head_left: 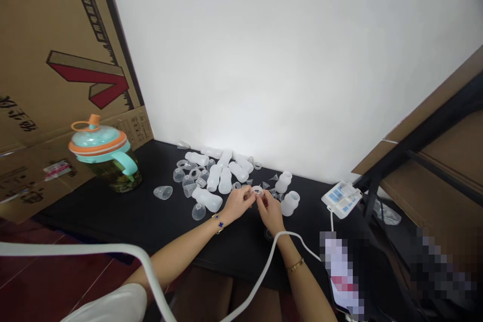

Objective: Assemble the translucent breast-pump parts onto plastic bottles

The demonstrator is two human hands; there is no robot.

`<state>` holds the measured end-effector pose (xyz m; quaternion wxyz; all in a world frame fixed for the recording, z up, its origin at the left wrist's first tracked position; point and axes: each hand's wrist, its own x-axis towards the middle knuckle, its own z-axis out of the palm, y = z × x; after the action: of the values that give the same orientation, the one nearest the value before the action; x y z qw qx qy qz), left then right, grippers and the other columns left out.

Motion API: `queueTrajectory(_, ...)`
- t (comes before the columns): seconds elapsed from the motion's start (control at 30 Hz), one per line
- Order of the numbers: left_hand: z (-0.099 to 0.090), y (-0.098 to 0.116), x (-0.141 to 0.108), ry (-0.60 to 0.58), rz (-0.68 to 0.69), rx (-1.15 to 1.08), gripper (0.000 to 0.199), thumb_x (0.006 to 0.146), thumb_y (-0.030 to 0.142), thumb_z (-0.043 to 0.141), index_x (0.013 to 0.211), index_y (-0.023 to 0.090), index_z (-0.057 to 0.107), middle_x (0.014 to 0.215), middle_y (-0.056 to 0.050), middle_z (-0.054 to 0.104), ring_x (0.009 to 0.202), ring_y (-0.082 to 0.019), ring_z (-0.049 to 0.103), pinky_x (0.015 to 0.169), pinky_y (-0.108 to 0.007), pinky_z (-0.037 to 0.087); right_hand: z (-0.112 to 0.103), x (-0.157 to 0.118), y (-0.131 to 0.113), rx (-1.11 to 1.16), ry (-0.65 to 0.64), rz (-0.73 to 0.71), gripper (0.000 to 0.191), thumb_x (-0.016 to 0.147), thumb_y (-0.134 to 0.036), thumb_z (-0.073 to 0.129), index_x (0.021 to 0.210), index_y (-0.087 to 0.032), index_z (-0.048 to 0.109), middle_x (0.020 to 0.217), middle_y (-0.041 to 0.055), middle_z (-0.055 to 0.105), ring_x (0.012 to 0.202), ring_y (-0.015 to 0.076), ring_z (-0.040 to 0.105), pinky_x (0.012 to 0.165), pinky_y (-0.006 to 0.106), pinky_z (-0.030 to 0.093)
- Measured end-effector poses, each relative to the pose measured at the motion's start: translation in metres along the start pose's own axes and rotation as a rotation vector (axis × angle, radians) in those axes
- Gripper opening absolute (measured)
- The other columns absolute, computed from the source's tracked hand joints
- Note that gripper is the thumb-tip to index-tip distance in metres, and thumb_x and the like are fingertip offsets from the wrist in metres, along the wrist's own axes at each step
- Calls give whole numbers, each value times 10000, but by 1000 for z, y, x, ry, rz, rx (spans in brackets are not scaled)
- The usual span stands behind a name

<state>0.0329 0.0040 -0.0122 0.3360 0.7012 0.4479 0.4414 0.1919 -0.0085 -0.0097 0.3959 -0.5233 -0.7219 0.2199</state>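
My left hand and my right hand meet over a black table, their fingertips together on a small translucent ring. Around them lie several frosted plastic bottles, such as one just left of my left hand and another to the right of my right hand. A clear plastic cup sits near my left wrist. Several small clear cones and rings lie among the bottles. My fingers hide part of the ring.
A glass jar with a turquoise and orange lid stands at the left, before cardboard sheets. A white wall rises behind the table. A white control unit with a white cable lies at the right.
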Motion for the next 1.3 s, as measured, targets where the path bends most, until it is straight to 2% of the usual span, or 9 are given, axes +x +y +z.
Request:
queueTrajectory(0.5, 2, -1, -1, -3, -9, 33, 272, 934, 368, 506, 711, 219, 467, 546, 33, 588, 516, -157, 564, 549, -275, 379, 0, 0, 2, 3, 7, 10, 312, 976, -464, 455, 923, -215, 636, 676, 14, 657, 564, 179, 587, 548, 256, 412)
queueTrajectory(0.97, 2, -7, -1, -1, 5, 60, 313, 970, 398, 464, 719, 213, 486, 554, 21, 594, 525, -162, 561, 559, -280, 367, 2, 0, 1, -88, 17, -18, 291, 980, -437, 442, 835, -218, 568, 617, -5, 602, 547, 172, 570, 550, 253, 357)
queueTrajectory(1.3, 1, -7, 0, 5, 3, 76, 330, 964, 391, 462, 685, 218, 439, 539, 25, 584, 516, -157, 547, 560, -275, 364, 4, 0, 4, -128, 34, -29, 305, 985, -435, 430, 795, -223, 538, 602, -11, 576, 530, 165, 549, 540, 256, 327)
